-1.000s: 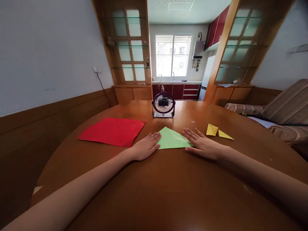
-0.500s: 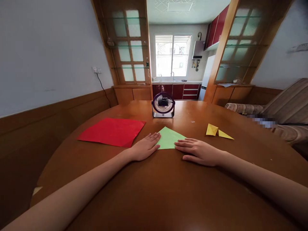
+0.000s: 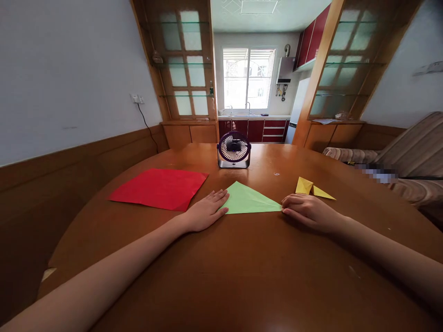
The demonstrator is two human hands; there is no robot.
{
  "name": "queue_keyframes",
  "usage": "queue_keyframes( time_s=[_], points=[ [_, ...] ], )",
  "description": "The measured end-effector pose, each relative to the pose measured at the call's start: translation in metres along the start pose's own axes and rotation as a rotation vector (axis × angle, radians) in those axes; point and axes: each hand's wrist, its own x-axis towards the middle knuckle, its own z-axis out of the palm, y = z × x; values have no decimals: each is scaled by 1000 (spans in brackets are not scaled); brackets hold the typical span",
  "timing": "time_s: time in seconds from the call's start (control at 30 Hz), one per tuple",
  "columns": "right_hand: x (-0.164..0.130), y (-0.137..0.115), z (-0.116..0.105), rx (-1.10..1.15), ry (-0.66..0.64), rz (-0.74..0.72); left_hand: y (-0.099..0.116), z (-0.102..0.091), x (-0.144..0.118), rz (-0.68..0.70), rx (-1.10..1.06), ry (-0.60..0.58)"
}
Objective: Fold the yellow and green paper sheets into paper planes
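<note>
Between left hand (image 3: 206, 211) and right hand (image 3: 310, 212), the green paper (image 3: 247, 201) lies on the table (image 3: 242, 272); the left rests flat, fingers extended, over its left end; the right, fingers curled, pinches its right corner

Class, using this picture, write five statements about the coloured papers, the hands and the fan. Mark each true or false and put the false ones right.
1. The left hand touches the green paper. True.
2. The red paper lies right of the green paper. False: it lies to the left.
3. The right hand is at the green paper's right corner. True.
4. The fan lies face down. False: it stands upright.
5. The yellow paper lies beyond the right hand. True.
</note>
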Motion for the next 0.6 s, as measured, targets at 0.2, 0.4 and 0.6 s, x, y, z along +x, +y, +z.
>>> queue_keyframes(
  time_s=[0.2,0.4,0.6],
  points=[
    [-5,10,1,114,45,125,1,0,-3,-26,-7,51],
    [-6,12,3,197,70,184,4,0,-4,-86,2,113],
    [-7,12,6,175,95,201,8,0,-3,-133,42,220]
  ],
)
